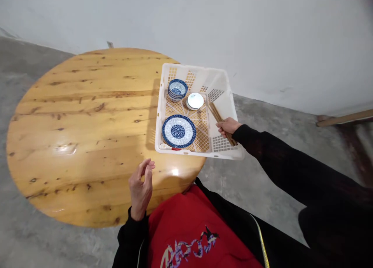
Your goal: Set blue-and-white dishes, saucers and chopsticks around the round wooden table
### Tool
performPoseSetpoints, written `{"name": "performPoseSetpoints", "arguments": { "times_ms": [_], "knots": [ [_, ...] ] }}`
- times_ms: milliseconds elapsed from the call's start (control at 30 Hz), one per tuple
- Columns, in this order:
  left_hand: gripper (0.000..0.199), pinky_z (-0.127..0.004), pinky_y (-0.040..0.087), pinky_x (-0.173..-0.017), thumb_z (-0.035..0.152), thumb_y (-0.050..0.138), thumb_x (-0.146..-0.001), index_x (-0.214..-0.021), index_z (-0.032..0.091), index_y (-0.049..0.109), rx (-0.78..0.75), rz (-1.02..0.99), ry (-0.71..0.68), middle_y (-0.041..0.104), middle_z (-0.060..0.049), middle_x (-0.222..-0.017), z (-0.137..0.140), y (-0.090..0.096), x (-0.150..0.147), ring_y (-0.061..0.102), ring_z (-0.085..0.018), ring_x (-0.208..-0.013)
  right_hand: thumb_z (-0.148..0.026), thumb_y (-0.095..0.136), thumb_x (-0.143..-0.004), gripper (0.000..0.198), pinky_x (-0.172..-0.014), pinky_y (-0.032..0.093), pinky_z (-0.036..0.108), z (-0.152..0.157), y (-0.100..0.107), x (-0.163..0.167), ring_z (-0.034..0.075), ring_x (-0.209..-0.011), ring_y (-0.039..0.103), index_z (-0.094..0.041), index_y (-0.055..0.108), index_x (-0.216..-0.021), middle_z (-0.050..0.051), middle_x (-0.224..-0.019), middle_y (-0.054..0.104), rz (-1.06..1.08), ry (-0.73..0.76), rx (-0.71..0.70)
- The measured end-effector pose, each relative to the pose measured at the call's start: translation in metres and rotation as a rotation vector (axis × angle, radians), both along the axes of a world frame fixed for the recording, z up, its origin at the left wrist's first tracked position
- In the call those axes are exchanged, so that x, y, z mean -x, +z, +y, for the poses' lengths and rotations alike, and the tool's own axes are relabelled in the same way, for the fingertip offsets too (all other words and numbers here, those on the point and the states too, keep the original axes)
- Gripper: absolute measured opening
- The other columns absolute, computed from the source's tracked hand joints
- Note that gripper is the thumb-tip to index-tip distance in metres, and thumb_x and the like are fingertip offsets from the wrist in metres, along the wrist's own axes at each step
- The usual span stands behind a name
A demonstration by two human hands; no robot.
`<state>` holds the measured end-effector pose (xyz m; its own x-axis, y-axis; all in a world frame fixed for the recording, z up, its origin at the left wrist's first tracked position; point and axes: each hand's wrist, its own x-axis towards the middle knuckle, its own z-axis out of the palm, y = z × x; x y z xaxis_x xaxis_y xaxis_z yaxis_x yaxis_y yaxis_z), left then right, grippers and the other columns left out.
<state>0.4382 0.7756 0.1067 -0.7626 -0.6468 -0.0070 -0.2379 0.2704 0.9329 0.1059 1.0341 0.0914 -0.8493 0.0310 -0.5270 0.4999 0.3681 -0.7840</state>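
My right hand is closed around a bundle of wooden chopsticks, over the right side of a white plastic basket. Inside that basket, a stack of blue-patterned bowls stands at the back left. Small white dishes sit beside the bowls. A blue-and-white plate lies toward the front, with a white spoon and something red partly under its near edge. Empty, with fingers curved and apart, my left hand hovers above the table near the basket's front left corner.
The basket rests on the right edge of a round wooden table and juts past it over the concrete floor. Behind the table rises a white wall. A wooden piece of furniture stands at the far right.
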Motion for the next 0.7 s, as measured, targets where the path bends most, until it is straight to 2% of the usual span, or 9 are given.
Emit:
{"name": "performPoseSetpoints", "arguments": {
  "times_ms": [67, 133, 233, 333, 467, 600, 700],
  "knots": [
    [0.026, -0.032, 0.060, -0.090, 0.036, 0.053, -0.098, -0.113, 0.021, 0.068, 0.010, 0.016, -0.013, 0.079, -0.006, -0.101, 0.002, -0.002, 0.004, 0.076, -0.019, -0.093, -0.013, 0.075, -0.085, 0.033, -0.026, 0.033, 0.022, -0.002, 0.019, 0.001, 0.009, -0.029, 0.038, -0.020, 0.048, -0.067, -0.006, -0.043, 0.047, 0.128, 0.003, -0.008],
    [0.025, -0.032, 0.059, -0.090, 0.035, 0.052, -0.098, -0.112, 0.021, 0.067, 0.018, 0.034, -0.029, 0.079, -0.006, -0.101, 0.005, -0.002, 0.007, 0.076, -0.018, -0.093, -0.022, 0.074, -0.088, 0.032, -0.031, 0.041, 0.022, -0.010, 0.028, 0.002, 0.009, -0.033, 0.041, -0.022, 0.048, -0.068, -0.008, -0.044, 0.045, 0.396, -0.046, 0.025],
    [0.027, -0.032, 0.060, -0.089, 0.035, 0.051, -0.099, -0.113, 0.020, 0.067, 0.030, 0.036, -0.056, 0.079, -0.007, -0.101, 0.010, 0.000, 0.011, 0.076, -0.018, -0.092, -0.035, 0.071, -0.089, 0.031, -0.041, 0.051, 0.024, -0.028, 0.019, 0.005, 0.011, -0.041, 0.050, -0.022, 0.052, -0.069, -0.007, -0.046, 0.046, 0.701, -0.165, 0.070],
    [0.027, -0.032, 0.060, -0.087, 0.036, 0.051, -0.099, -0.114, 0.020, 0.067, 0.050, 0.007, -0.060, 0.079, -0.007, -0.099, 0.015, 0.002, 0.010, 0.076, -0.019, -0.092, -0.040, 0.064, -0.093, 0.036, -0.044, 0.051, 0.024, -0.044, -0.009, 0.007, 0.014, -0.048, 0.057, -0.022, 0.051, -0.064, -0.003, -0.047, 0.048, 0.711, -0.230, 0.030],
    [0.028, -0.031, 0.061, -0.086, 0.036, 0.049, -0.100, -0.114, 0.020, 0.067, 0.072, -0.029, -0.033, 0.079, -0.007, -0.099, 0.020, 0.003, 0.007, 0.076, -0.018, -0.089, -0.038, 0.058, -0.096, 0.039, -0.051, 0.051, 0.027, -0.054, -0.042, 0.011, 0.016, -0.053, 0.059, -0.023, 0.049, -0.061, -0.001, -0.050, 0.050, 0.695, -0.234, -0.001],
    [0.028, -0.031, 0.061, -0.084, 0.037, 0.049, -0.100, -0.113, 0.020, 0.067, 0.057, -0.053, 0.010, 0.078, -0.007, -0.100, 0.025, 0.001, 0.005, 0.076, -0.017, -0.087, -0.047, 0.057, -0.096, 0.037, -0.054, 0.051, 0.031, -0.052, -0.056, 0.027, 0.018, -0.055, 0.057, -0.024, 0.051, -0.068, 0.000, -0.056, 0.051, 0.725, -0.205, -0.012],
    [0.029, -0.031, 0.062, -0.083, 0.039, 0.050, -0.100, -0.112, 0.020, 0.068, 0.038, -0.063, 0.032, 0.079, -0.007, -0.099, 0.030, -0.002, 0.007, 0.077, -0.018, -0.086, -0.054, 0.055, -0.096, 0.036, -0.053, 0.050, 0.030, -0.051, -0.063, 0.042, 0.017, -0.055, 0.056, -0.025, 0.048, -0.074, -0.002, -0.058, 0.048, 0.755, -0.242, -0.001]
  ]
}}
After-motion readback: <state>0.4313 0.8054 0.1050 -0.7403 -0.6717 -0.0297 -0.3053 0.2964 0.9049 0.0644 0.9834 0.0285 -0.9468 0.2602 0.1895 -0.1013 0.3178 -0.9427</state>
